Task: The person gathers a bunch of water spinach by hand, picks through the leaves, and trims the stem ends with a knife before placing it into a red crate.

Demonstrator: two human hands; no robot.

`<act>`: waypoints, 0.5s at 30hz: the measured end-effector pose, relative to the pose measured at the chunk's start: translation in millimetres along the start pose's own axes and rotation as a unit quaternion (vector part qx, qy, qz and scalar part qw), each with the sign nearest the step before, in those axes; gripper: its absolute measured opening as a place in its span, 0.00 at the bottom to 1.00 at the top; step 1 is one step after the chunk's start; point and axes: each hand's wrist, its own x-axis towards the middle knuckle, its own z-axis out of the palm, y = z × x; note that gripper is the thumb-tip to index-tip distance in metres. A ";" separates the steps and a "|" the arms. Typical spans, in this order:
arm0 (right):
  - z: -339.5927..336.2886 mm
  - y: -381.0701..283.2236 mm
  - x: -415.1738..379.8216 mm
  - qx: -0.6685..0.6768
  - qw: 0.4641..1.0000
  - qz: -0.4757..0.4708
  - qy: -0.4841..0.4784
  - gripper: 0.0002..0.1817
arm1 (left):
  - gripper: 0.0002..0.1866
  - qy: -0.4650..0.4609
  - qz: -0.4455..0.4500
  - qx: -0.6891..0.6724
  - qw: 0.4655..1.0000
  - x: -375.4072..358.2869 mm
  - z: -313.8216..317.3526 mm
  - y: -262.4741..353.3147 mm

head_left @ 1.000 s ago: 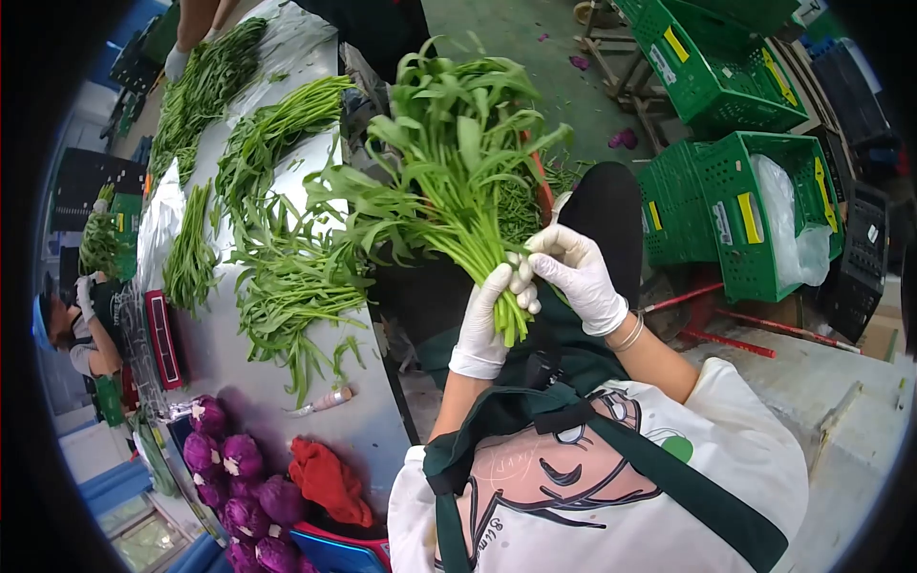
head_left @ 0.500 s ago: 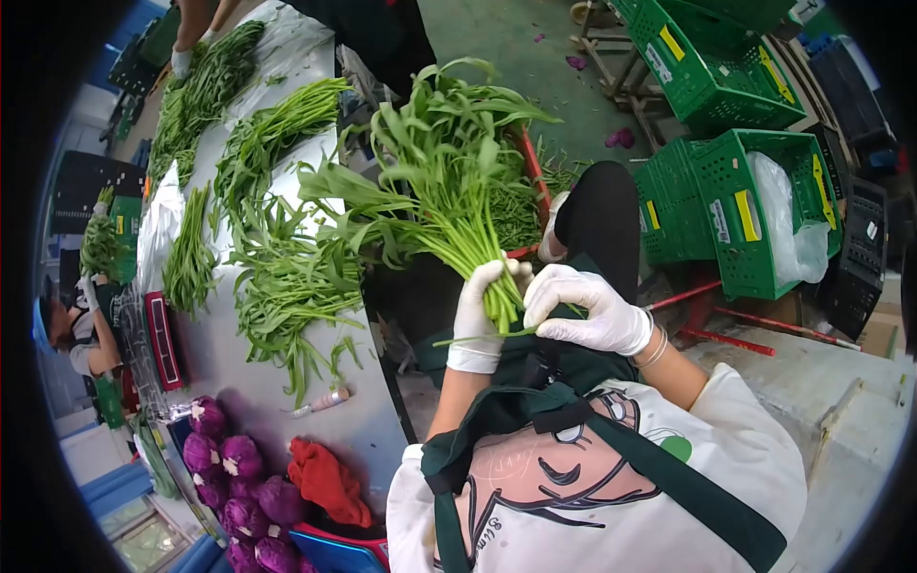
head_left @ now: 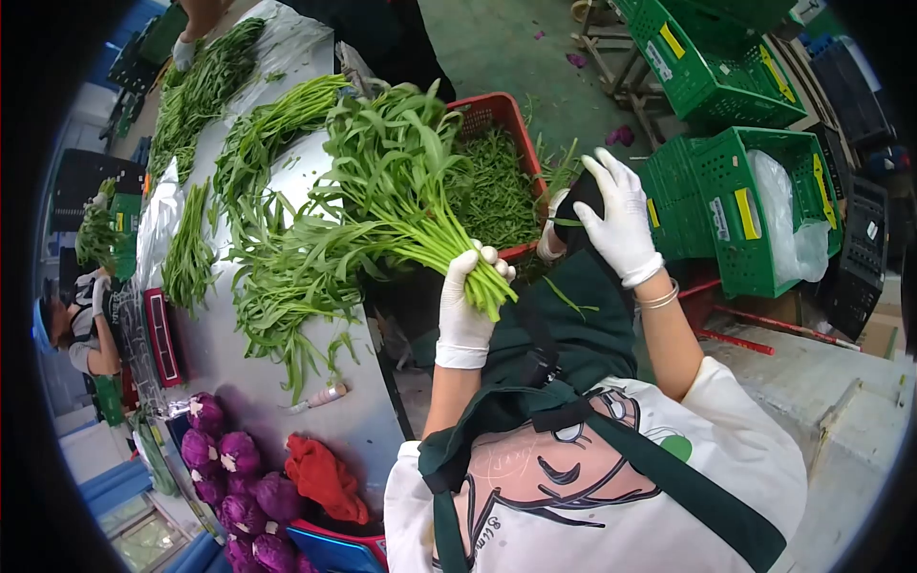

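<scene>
In my gloved left hand [head_left: 470,298] is a bunch of water spinach [head_left: 420,210], gripped around its cut stems, the leaves fanning out toward the metal table. My gloved right hand [head_left: 616,215] is raised to the right, above my knee, with its fingers spread. A small green leaf [head_left: 567,222] shows beside its thumb. Between the hands, a loose stem [head_left: 570,298] lies on my dark green apron. Beyond the bunch stands a red crate [head_left: 521,119] full of loose greens and trimmings. More water spinach [head_left: 296,277] is piled on the table to the left.
The metal table [head_left: 358,420] holds a tool with a wrapped handle [head_left: 323,396], a red cloth [head_left: 327,477] and purple cabbages [head_left: 244,516]. Green crates [head_left: 740,215] stand at right. One person [head_left: 81,325] holds greens at far left; another person's gloved hand [head_left: 183,53] touches greens at the far end.
My right hand has left the stems and swung up and to the right, opening. The bunch in my left hand has tilted left, uncovering the red crate. A loose stem now lies on the apron.
</scene>
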 end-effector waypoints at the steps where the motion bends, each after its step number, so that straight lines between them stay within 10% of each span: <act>1: -4.1 -13.5 1.8 0.095 0.995 -0.013 -0.014 0.21 | 0.08 -0.004 0.006 0.027 1.000 -1.2 -0.3 -0.3; 8: -3.6 -61.5 -2.2 0.566 0.735 0.211 -0.307 0.14 | 0.12 -0.027 0.040 0.165 0.985 -7.1 9.5 -10.1; 15: 4.2 -54.4 -7.3 0.563 0.731 0.239 -0.302 0.13 | 0.15 -0.069 0.009 0.223 0.972 -14.0 17.1 -14.9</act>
